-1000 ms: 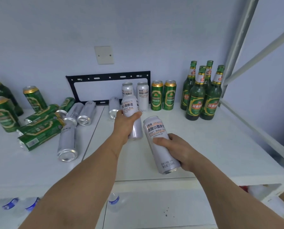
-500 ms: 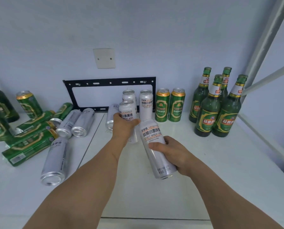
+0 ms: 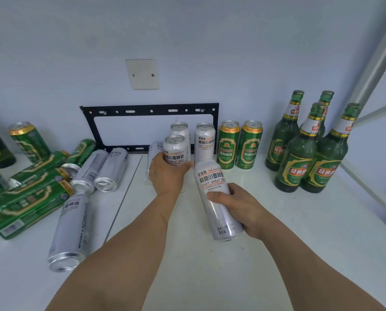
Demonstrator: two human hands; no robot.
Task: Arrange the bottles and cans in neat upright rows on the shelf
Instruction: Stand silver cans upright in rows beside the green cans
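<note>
My left hand [image 3: 167,176] grips an upright silver wheat-beer can [image 3: 175,149] just in front of two silver cans [image 3: 205,140] standing at the wall. My right hand [image 3: 239,207] holds a second silver can [image 3: 214,194], tilted, above the white shelf [image 3: 277,243]. Two green cans [image 3: 229,147] stand right of the silver pair. Several green bottles [image 3: 308,151] stand upright at the far right. At the left lie several silver cans [image 3: 75,227] and green cans [image 3: 28,198] on their sides, with one green can [image 3: 28,142] upright behind them.
A black metal bracket [image 3: 149,108] and a blank wall plate [image 3: 142,74] sit on the back wall. White frame bars [image 3: 376,63] rise at the right. A seam [image 3: 124,198] divides the shelf boards. Another silver can [image 3: 152,153] lies behind my left hand.
My left hand has carried its can back toward the standing silver cans. My right hand has raised its can closer to upright and moved it back. The view has moved nearer the shelf.
</note>
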